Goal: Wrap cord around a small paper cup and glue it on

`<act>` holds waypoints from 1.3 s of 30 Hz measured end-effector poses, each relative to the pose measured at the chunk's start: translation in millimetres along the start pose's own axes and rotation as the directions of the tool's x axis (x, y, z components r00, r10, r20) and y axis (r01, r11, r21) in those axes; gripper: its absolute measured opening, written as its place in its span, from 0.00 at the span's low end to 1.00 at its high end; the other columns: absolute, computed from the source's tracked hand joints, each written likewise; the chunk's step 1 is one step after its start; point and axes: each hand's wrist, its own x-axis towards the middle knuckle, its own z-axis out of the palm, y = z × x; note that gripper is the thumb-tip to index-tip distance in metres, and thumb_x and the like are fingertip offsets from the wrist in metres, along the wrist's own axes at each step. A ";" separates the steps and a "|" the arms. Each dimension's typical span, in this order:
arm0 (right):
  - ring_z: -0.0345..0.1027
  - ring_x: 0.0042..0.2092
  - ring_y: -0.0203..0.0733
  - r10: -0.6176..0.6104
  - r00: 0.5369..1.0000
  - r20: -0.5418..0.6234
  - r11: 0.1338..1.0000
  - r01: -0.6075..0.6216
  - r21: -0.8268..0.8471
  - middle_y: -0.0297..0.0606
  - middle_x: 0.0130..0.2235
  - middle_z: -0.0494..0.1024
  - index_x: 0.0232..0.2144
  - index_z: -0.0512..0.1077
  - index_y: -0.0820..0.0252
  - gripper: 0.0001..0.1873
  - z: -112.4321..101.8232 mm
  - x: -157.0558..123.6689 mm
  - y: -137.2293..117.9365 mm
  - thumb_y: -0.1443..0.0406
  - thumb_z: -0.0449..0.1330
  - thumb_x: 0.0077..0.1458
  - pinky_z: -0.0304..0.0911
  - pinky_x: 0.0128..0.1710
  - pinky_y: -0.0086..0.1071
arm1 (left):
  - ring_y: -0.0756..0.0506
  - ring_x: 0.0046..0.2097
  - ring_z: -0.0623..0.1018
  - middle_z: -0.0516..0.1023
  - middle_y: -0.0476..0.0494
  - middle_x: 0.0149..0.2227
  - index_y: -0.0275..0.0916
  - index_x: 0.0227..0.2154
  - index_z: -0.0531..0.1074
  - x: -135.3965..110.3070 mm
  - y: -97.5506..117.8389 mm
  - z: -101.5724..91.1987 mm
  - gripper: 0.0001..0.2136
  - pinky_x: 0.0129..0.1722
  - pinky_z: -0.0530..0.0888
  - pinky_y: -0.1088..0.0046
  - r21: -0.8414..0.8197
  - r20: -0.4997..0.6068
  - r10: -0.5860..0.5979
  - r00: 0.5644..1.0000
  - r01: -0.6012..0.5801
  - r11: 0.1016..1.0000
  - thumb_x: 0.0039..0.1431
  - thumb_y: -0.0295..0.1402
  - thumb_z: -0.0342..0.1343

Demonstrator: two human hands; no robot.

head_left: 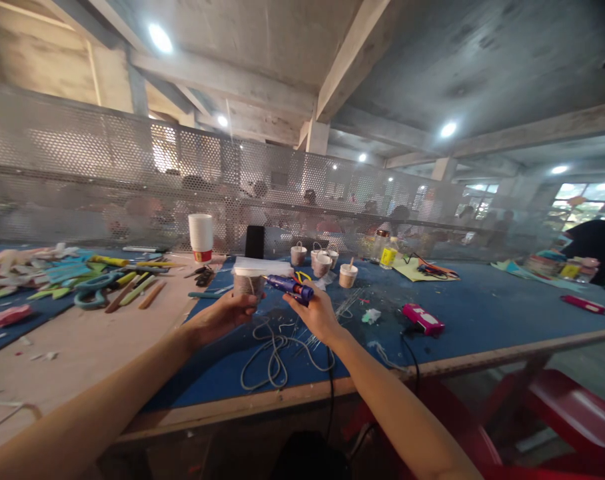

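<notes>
My left hand (232,312) is closed round a paper cup (247,283) wrapped in greyish cord, held up over the blue mat. In my right hand (317,313) is a blue glue gun (288,287), its nozzle pointing left at the cup's side. Whether the nozzle touches the cup I cannot tell. Below both hands a grey cord (272,360) lies in loose loops. Behind them stand several small wrapped cups (322,265), some with cord handles, and one cup (348,275) with a stick in it.
A stack of white cups (201,233) and a black phone (255,241) stand near the perforated screen (267,180). Blue-handled scissors (97,290) and clay tools lie left. A pink box (422,319), yellow bottle (388,253) and red stool (572,407) are right.
</notes>
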 end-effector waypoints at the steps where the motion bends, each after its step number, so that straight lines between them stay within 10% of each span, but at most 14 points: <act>1: 0.77 0.42 0.47 0.004 1.000 0.001 1.000 -0.004 0.005 0.41 0.39 0.80 0.40 0.75 0.58 0.14 0.1 -0.1 0.6 0.53 0.60 0.64 0.70 0.44 0.34 | 0.55 0.28 0.69 0.78 0.44 0.39 0.34 0.44 0.78 -0.1 -0.2 -0.5 0.15 0.27 0.71 0.80 -0.002 0.002 0.004 1.000 -0.004 1.000 0.51 0.26 0.68; 11: 0.77 0.38 0.47 0.162 0.986 0.048 0.975 -0.167 0.148 0.40 0.34 0.81 0.40 0.77 0.57 0.16 -3.4 2.7 -3.5 0.51 0.61 0.62 0.69 0.41 0.36 | 0.54 0.27 0.71 0.79 0.43 0.39 0.33 0.42 0.79 -2.2 2.4 0.6 0.14 0.27 0.72 0.79 -0.048 0.011 0.006 1.000 -0.006 0.999 0.50 0.24 0.68; 15: 0.66 0.22 0.38 0.407 0.893 0.190 0.837 -0.448 0.314 0.29 0.17 0.68 0.35 0.76 0.58 0.17 -6.8 8.4 1.5 0.51 0.60 0.60 0.63 0.27 0.30 | 0.54 0.27 0.70 0.79 0.44 0.37 0.34 0.40 0.80 -5.3 6.2 7.0 0.13 0.25 0.71 0.80 -0.045 -0.024 -0.014 1.000 0.013 0.999 0.49 0.24 0.68; 22: 0.64 0.22 0.34 0.653 0.679 0.337 0.441 -0.702 0.560 0.27 0.20 0.68 0.26 0.69 0.59 0.13 -1.5 15.2 27.8 0.57 0.66 0.47 0.58 0.23 0.27 | 0.53 0.27 0.72 0.78 0.46 0.31 0.34 0.39 0.81 -5.5 6.7 8.4 0.11 0.23 0.71 0.83 -0.072 -0.031 -0.023 0.999 0.021 0.997 0.50 0.24 0.69; 39: 0.67 0.27 0.42 0.770 0.608 0.192 0.637 -0.750 -0.179 0.31 0.15 0.64 0.12 0.69 0.58 0.23 -10.0 6.9 56.7 0.52 0.69 0.47 0.55 0.28 0.29 | 0.48 0.29 0.77 0.81 0.40 0.31 0.31 0.43 0.79 -1.8 7.3 1.9 0.10 0.28 0.76 0.76 -0.173 0.036 -0.065 0.997 0.070 0.982 0.61 0.30 0.60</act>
